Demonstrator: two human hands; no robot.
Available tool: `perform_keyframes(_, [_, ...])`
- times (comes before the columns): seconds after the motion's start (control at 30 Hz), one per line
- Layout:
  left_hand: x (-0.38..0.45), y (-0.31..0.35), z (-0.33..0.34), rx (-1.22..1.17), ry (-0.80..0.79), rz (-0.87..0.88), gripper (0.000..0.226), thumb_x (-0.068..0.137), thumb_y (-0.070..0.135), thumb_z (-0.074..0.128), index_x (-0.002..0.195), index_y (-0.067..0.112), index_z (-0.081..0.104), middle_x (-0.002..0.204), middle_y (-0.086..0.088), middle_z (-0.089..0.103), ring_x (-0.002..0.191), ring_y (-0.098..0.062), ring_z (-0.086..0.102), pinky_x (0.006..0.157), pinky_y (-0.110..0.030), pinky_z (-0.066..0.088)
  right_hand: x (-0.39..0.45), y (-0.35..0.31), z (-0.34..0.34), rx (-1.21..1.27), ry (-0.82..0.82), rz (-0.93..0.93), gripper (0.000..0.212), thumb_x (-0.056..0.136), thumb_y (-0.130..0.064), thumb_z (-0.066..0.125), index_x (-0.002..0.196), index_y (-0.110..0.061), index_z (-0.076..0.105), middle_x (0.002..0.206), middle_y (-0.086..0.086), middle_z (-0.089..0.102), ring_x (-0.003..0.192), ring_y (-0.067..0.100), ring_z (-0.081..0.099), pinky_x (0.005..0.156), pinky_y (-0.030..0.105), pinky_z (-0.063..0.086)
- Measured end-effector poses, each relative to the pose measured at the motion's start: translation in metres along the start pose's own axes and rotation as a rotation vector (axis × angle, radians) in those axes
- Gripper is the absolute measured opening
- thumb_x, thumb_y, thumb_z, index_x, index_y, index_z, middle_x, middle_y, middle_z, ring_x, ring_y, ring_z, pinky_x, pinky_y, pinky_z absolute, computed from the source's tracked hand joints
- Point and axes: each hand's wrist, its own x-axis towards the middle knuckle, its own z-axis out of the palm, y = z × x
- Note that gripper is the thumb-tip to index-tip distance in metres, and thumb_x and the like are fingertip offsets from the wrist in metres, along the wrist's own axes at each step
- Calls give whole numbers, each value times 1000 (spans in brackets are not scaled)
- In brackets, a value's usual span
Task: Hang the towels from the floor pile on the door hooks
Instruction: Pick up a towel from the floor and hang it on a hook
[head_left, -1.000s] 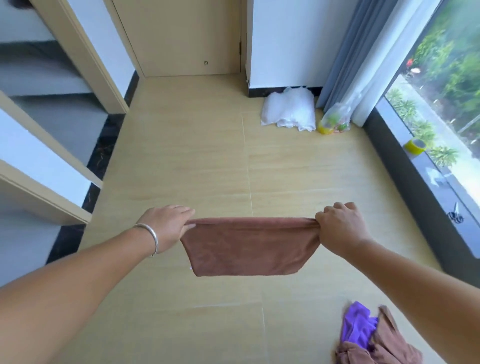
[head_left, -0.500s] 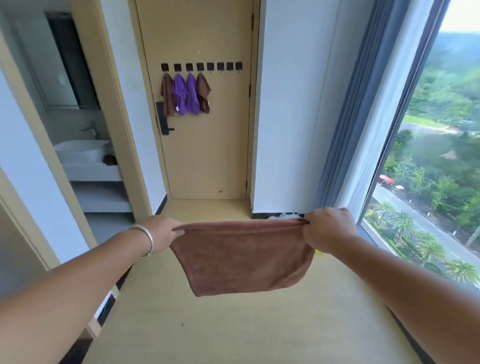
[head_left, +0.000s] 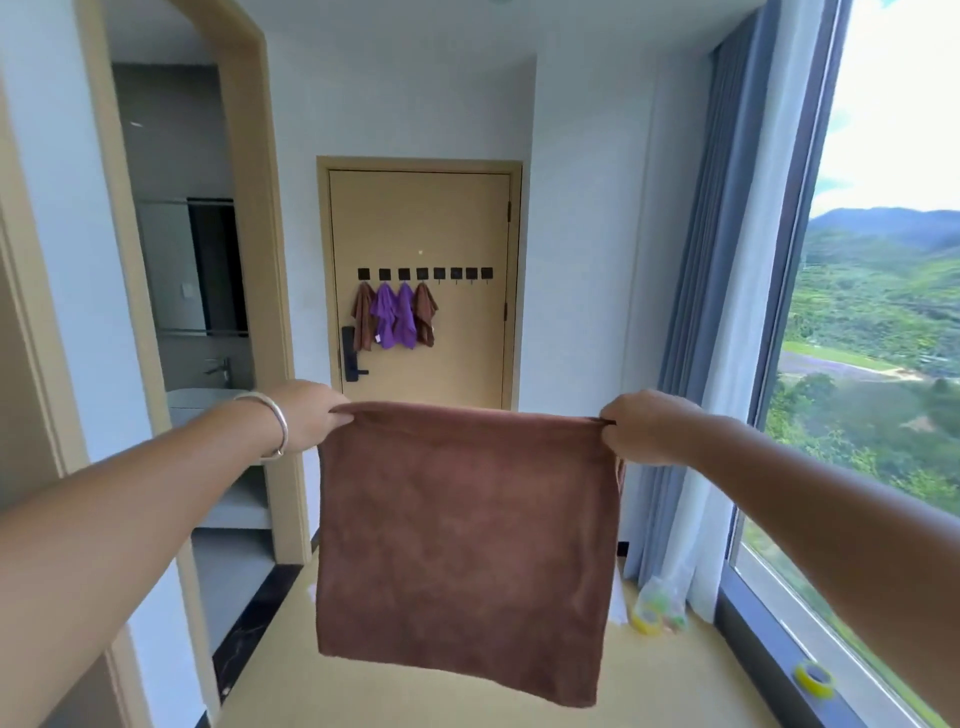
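Ahead, the door (head_left: 421, 291) carries four hung towels (head_left: 396, 316); your brown towel (head_left: 467, 540) hides its foot, your left hand (head_left: 306, 415) and right hand (head_left: 641, 426) pinching the top corners

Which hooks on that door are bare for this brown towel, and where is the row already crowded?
Four right-hand hooks between the last hung brown towel and the hinge edge are bare. The left four are crowded: brown, purple towels, brown, just above the door handle. Left hand and right hand each grip a top corner of the held towel.
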Motion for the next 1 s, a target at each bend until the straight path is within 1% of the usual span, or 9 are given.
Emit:
perform_keyframes(0.1, [-9,0,-9,16,-31,10,35,104,35,34,78,25,54,81,5,58,71,-10,51,58,-24,33,-2,5,-8,68,-108,-68,28,87,-14,34,81,-24,59,91,-3,62,85,13,55,69,31,43])
perform_keyframes(0.17, [-12,-2,-10,50,-46,3,34,104,38,33,85,24,58,86,3,62,77,-13,55,64,-27,38,-3,8,-7,62,-99,-104,33,87,-13,33,93,-26,63,100,-4,63,97,16,55,82,35,46])
perform_keyframes(0.27, [-14,-5,-9,94,-84,-9,33,104,41,31,94,27,60,93,4,64,86,-15,59,79,-32,46,-5,13,-1,18,-24,-151,33,90,-17,32,93,-32,62,106,-8,62,108,16,50,93,42,45])
perform_keyframes(0.33, [-13,-3,-10,95,-83,0,31,104,40,31,89,34,57,94,6,64,87,-14,59,79,-31,46,-4,18,3,-13,8,-169,32,93,-21,31,97,-31,62,108,-8,61,112,16,48,94,42,44])
perform_keyframes(0.4, [-11,1,-11,90,-69,8,30,104,39,31,85,36,55,93,7,64,86,-13,59,76,-30,45,0,23,5,-27,14,-169,33,95,-24,30,102,-31,61,109,-8,61,114,17,47,93,41,43])
perform_keyframes(0.5, [-5,8,-9,117,-72,-9,33,104,41,31,93,31,60,95,6,65,88,-14,60,81,-32,47,12,29,5,-12,8,-151,31,95,-23,30,97,-33,60,101,-10,60,109,17,49,87,39,42])
perform_keyframes(0.57, [-1,12,-7,132,-76,-27,35,104,42,30,97,28,62,96,6,65,89,-15,60,84,-34,48,22,33,4,8,-3,-134,33,95,-21,30,96,-31,62,96,-9,62,104,19,53,87,40,45])
perform_keyframes(0.7, [8,12,1,127,-44,-52,35,104,42,30,95,28,62,93,6,65,87,-15,60,83,-34,48,48,34,8,40,-22,-117,37,96,-21,31,108,-31,64,103,-7,64,102,19,55,91,41,48])
perform_keyframes(1.0, [75,-37,24,131,-66,-97,37,104,41,30,88,23,58,94,1,63,89,-18,60,86,-34,46,150,7,37,48,-17,-138,38,96,-21,31,105,-33,65,102,-10,65,102,16,52,93,41,47])
